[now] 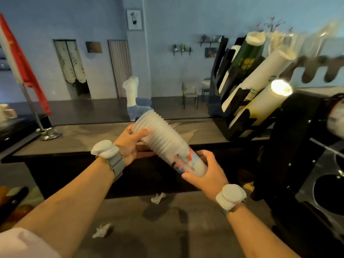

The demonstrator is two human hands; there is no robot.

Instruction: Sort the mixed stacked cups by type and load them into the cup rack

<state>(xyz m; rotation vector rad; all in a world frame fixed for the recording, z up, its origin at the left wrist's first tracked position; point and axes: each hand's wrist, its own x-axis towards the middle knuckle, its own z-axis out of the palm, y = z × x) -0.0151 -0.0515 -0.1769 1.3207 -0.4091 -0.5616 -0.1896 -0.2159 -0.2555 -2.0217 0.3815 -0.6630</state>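
Between our left hand [130,144] and right hand [206,170] lies the cup stack [162,140]; right of them stands the cup rack [216,75], far left a flag stand [49,134], below them perhaps tissues [158,198] on the worktop [130,229].

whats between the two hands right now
The stack of frosted plastic cups spans from the left hand to the right hand, gripped at both ends; head view.

Your cup stack [163,138] looks frosted, translucent plastic, ribbed at the rims; the rack [290,116] glossy black; the counter [104,138] matt, wood-grained.
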